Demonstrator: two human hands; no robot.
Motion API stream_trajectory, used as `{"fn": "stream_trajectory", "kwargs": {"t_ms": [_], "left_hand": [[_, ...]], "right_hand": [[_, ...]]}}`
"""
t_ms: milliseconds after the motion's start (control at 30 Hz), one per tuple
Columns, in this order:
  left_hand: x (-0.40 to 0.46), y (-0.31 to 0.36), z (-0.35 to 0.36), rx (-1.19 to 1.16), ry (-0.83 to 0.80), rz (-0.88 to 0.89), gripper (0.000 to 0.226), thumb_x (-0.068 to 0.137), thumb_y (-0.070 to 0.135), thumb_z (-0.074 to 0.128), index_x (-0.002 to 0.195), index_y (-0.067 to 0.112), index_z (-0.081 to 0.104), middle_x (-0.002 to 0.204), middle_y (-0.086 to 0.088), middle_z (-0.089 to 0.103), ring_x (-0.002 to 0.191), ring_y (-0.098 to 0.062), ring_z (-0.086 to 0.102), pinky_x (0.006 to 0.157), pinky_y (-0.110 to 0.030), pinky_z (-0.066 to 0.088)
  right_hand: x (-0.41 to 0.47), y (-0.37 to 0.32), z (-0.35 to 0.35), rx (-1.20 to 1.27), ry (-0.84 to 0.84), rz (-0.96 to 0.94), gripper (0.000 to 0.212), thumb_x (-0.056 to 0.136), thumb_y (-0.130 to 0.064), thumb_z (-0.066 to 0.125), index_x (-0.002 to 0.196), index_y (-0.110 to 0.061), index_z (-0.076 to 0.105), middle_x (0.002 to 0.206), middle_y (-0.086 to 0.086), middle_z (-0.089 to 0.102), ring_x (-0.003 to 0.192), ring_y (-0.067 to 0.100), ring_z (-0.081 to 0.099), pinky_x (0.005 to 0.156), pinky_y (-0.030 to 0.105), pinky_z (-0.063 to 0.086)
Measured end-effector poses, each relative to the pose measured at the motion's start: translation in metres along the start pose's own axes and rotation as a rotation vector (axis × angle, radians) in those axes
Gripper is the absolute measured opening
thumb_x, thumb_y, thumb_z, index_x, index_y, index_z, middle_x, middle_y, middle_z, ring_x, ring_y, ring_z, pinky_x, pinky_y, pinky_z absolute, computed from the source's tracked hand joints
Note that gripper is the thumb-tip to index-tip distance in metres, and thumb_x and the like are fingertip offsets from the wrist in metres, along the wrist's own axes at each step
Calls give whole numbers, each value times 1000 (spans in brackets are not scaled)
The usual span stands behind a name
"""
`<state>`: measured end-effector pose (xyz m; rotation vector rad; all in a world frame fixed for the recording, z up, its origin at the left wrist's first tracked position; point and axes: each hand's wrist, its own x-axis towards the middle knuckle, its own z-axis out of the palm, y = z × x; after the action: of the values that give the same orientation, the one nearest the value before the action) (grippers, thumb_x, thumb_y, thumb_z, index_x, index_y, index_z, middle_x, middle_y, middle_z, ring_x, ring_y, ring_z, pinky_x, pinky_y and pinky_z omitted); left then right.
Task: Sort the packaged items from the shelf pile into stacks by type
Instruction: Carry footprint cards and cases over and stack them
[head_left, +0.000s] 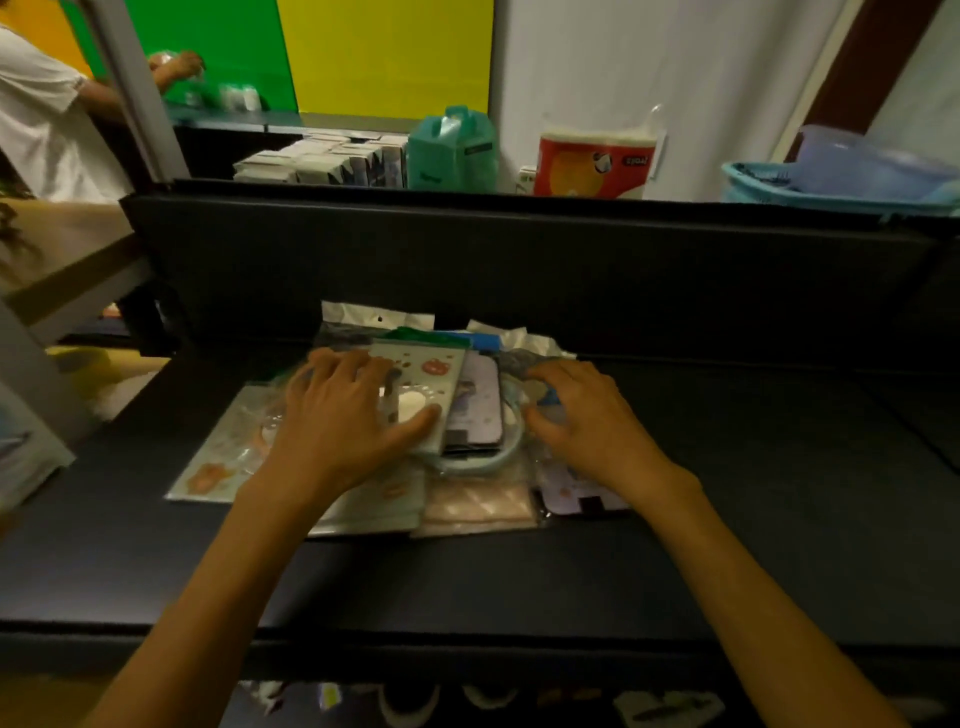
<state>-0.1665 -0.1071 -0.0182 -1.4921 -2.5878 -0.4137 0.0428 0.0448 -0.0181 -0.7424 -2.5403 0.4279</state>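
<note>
Both hands lie on the pile of packets (467, 415) in the middle of the dark shelf (727, 519): the left hand (343, 415), fingers spread, should hold the green packet (421, 384) flat, while the right hand (576, 415), fingers loosely curled, lifts one slippery item without dragging its neighbours.

Your left hand (347, 415) lies on a pale green packet (431, 374) printed with red and white shapes, thumb along its near edge, fingers spread over its left side. That packet tops a pile of packaged items (470, 499) on the dark shelf (727, 519). Just right of it sits a purple-patterned packet (480, 405), with a light blue ring (498, 457) curving beneath. Your right hand (587, 415) rests with curled fingers on clear wrapping beside the ring. Behind the shelf's back panel stand a teal carton (451, 150), a red-and-white paper roll pack (595, 161) and a blue basket (831, 187).
</note>
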Motion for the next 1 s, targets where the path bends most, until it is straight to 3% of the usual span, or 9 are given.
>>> {"fn": "stream_trajectory", "kwargs": {"t_ms": [100,300,467,533,600,700,800,867,1000], "left_hand": [[2,-18,3,-57,-43,3,91,61,92,29,131,36,42,140,0,36,128,-23,29,101,-46,31],[8,-27,8,-147,-58,-40,109,57,89,42,143,25,29,145,-4,32,130,-27,28,102,-46,32],[16,-32,8,-367,-72,-92,104,51,79,62,139,31,33,135,-2,44,118,-25,42,89,-41,42],[19,-37,5,-525,-113,-157,93,49,72,70,129,37,40,121,4,50,101,-17,53,75,-34,50],[21,-40,4,-656,-120,-177,63,51,61,78,104,46,46,99,15,53,80,-4,53,57,-23,44],[24,-42,2,-825,-112,-175,47,57,43,84,84,44,46,82,20,54,73,1,54,50,-18,40],[24,-42,2,-996,-127,-174,49,63,34,83,94,47,47,90,16,59,78,-5,62,52,-21,49],[24,-42,2,-1022,-116,-171,57,66,32,81,110,41,47,98,14,59,85,-9,62,59,-29,55],[24,-41,2,-1040,-100,-182,61,71,28,78,120,36,43,95,17,55,85,-6,59,61,-29,53]], "right_hand": [[2,-28,11,-11,66,56,42,88,-41,58,123,-18,56,125,4,56,114,19,46,89,24,30],[2,-50,31,-144,11,210,84,75,-76,48,138,-22,39,138,5,44,123,21,37,92,28,24],[8,-52,29,-72,-48,273,81,72,-75,54,133,-23,45,133,4,52,116,21,46,92,34,36],[10,-52,27,23,-37,298,70,70,-70,61,124,-27,49,123,0,58,100,12,52,76,24,43],[12,-50,26,68,-18,323,63,70,-65,67,120,-28,51,116,-3,60,87,5,48,61,15,36],[15,-49,24,124,-42,415,69,69,-61,70,123,-22,51,112,-3,61,91,9,55,68,25,47],[17,-49,22,165,-31,467,61,71,-57,71,115,-16,58,91,-7,61,82,11,59,74,35,53],[17,-50,22,147,-42,471,52,73,-57,69,105,-16,63,91,-1,65,83,15,61,80,43,52],[14,-59,30,-23,7,428,62,68,-78,54,99,-25,59,96,-7,58,89,12,50,79,34,36]]}}
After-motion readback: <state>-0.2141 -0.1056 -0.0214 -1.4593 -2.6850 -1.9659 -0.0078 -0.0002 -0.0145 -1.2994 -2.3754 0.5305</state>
